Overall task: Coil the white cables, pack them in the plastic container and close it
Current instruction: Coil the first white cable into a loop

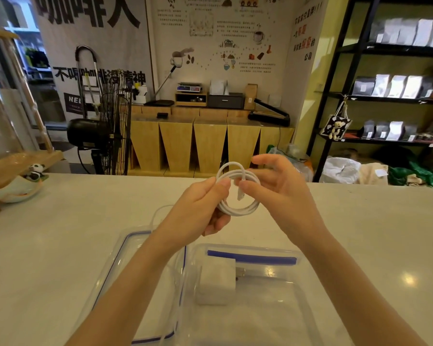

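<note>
From the head camera, both hands are up above the white desk, holding a white cable that is wound into a small round coil. The left hand is closed around the left side of the coil, thumb on top, so the loops stay together and do not spring apart. The right hand is partly open. Its thumb and one finger pinch the loose plug end in the middle of the ring, and the other fingers spread out. This looks like the last bit being tucked in so the coil holds its shape.

The clear plastic container sits open on the desk, right under the arms, close enough to drop the coil straight in. A white charger block already lies inside it. The lid, clear with a blue edge, lies flat just to the left, touching or almost touching the container.

Another thin white cable curves on the desk behind the left wrist. Most of it is hidden by the arm, so I cannot tell how long it is. The near parts of the container and lid are cut off.
</note>
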Demonstrator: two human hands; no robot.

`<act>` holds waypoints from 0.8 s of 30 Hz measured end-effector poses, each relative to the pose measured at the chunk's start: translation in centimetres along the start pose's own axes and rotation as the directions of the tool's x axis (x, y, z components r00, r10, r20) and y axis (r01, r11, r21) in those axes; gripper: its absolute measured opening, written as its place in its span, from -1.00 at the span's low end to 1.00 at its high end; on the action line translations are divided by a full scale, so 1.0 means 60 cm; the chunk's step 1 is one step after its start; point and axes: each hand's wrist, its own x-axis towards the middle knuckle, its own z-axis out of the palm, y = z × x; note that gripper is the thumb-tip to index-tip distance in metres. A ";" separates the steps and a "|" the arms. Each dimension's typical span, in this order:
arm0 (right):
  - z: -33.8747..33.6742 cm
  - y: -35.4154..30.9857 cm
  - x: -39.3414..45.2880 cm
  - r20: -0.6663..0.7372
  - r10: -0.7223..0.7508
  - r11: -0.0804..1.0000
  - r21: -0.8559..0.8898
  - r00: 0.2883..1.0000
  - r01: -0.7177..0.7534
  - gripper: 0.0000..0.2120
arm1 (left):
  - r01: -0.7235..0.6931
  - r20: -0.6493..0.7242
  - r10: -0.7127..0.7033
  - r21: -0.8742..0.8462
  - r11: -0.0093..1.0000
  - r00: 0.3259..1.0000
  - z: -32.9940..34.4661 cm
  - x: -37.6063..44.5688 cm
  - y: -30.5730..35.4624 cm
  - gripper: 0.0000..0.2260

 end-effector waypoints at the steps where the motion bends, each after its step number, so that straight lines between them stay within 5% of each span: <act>1: -0.004 -0.001 0.001 0.090 0.057 0.997 0.052 0.994 -0.061 -0.64 | -0.008 0.010 0.008 -0.005 1.000 1.000 0.000 0.000 0.000 -0.71; 4: -0.008 -0.001 0.003 0.230 0.080 0.989 0.101 0.970 -0.106 -0.66 | -0.009 0.020 0.009 -0.001 1.000 1.000 0.000 0.000 -0.002 -0.69; 11: -0.006 -0.002 0.000 0.237 -0.016 0.994 -0.101 0.971 0.041 -0.73 | 0.051 0.023 -0.049 -0.089 0.995 0.999 0.001 0.000 -0.001 -0.68; 16: -0.014 -0.006 -0.001 0.237 0.026 0.977 -0.212 0.971 0.026 -0.55 | 0.123 0.081 -0.105 -0.261 0.958 0.991 -0.015 0.002 0.003 -0.67; 20: -0.026 -0.016 0.001 0.233 0.049 0.951 -0.309 0.971 0.026 -0.66 | 0.201 0.146 -0.178 -0.163 0.966 0.973 -0.027 0.002 0.009 -0.66; 24: -0.035 -0.019 0.000 0.341 0.224 0.879 -0.476 0.913 -0.038 -0.74 | 0.142 0.036 -0.149 0.148 0.979 0.988 -0.012 0.001 0.010 -0.66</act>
